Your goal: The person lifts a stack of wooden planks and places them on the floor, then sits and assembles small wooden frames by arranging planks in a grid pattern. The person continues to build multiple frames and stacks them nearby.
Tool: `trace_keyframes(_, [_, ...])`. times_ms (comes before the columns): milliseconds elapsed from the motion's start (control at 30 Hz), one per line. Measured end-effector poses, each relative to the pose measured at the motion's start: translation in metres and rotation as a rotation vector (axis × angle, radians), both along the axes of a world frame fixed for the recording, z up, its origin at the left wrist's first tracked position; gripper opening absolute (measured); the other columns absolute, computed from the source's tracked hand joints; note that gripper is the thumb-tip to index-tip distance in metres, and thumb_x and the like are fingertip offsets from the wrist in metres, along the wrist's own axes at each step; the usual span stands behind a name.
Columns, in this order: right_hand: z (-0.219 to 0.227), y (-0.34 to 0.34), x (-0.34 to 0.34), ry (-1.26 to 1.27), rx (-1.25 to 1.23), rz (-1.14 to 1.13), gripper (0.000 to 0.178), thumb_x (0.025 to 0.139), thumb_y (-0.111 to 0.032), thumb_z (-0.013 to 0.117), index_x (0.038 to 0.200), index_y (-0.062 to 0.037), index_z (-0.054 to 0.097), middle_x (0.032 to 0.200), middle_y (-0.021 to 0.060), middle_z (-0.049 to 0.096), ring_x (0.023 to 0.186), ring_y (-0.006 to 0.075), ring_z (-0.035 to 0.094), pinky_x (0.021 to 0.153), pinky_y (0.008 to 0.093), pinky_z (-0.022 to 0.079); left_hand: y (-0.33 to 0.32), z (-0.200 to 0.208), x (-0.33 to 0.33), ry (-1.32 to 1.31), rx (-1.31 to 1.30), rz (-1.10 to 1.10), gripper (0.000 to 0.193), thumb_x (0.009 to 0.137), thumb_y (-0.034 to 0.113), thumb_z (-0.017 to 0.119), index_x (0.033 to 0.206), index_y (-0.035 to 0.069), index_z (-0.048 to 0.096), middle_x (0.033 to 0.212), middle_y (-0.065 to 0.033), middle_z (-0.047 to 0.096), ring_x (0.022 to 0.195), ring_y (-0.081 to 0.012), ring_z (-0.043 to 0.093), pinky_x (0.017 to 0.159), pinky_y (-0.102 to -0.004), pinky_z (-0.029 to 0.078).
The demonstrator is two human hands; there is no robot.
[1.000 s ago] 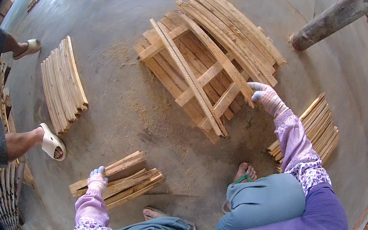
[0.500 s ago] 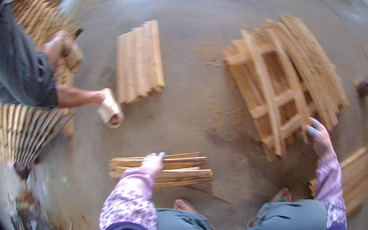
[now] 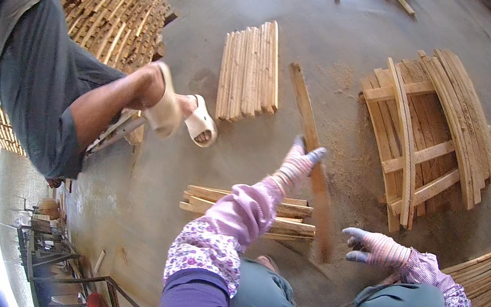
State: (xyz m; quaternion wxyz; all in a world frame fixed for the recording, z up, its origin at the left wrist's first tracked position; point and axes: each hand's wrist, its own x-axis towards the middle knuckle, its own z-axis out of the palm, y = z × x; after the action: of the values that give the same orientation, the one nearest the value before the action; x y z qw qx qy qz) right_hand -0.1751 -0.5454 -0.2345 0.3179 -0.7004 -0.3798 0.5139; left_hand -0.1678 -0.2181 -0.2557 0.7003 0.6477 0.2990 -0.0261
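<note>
One plank (image 3: pixel 319 185) in left hand (image 3: pixel 292 167)

Gloved left hand (image 3: pixel 294 167), gloved right hand (image 3: pixel 386 249): striped pink, orange and pale grey; fingertips (image 3: pixel 319 154) blue-grey. Held slat (image 3: pixel 304 102): brown. Wooden frame (image 3: pixel 432 153): honey tan. Sleeves (image 3: pixel 200 250): purple, purple-and-white floral, striped lilac. Trousers (image 3: pixel 401 303): grey-teal. Sandals (image 3: pixel 201 122): cream. Floor (image 3: pixel 331 43): grey.
</note>
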Motion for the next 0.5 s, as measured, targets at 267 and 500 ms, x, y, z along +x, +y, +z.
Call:
trace_keyframes(267, [0.005,-0.032,0.020,-0.065,0.011,-0.470,0.045,0.092,-0.016,0.074,0.134,-0.0058,0.059,0.107,0.0115,0.070,0.097,0.0208,0.067,0.087,0.0331,0.054,0.116,-0.100,-0.099,0.405,1.145,-0.669,0.053,0.092,0.013,0.064,0.142,0.022,0.047,0.119,-0.0181,0.061,0.115,-0.0364,0.059,0.099,-0.0458,0.048])
trace_keyframes(500, [0.018,-0.039,0.024,-0.144,0.057,-0.401,0.043,0.094,-0.018,0.071,0.134,-0.0052,0.059,0.114,0.0141,0.070,0.106,0.0215,0.067,0.092,0.0337,0.053,0.111,-0.064,-0.153,0.617,0.986,-0.969,0.077,0.091,0.050,0.065,0.156,0.024,0.032,0.145,-0.0186,0.048,0.137,-0.0389,0.045,0.113,-0.0530,0.038])
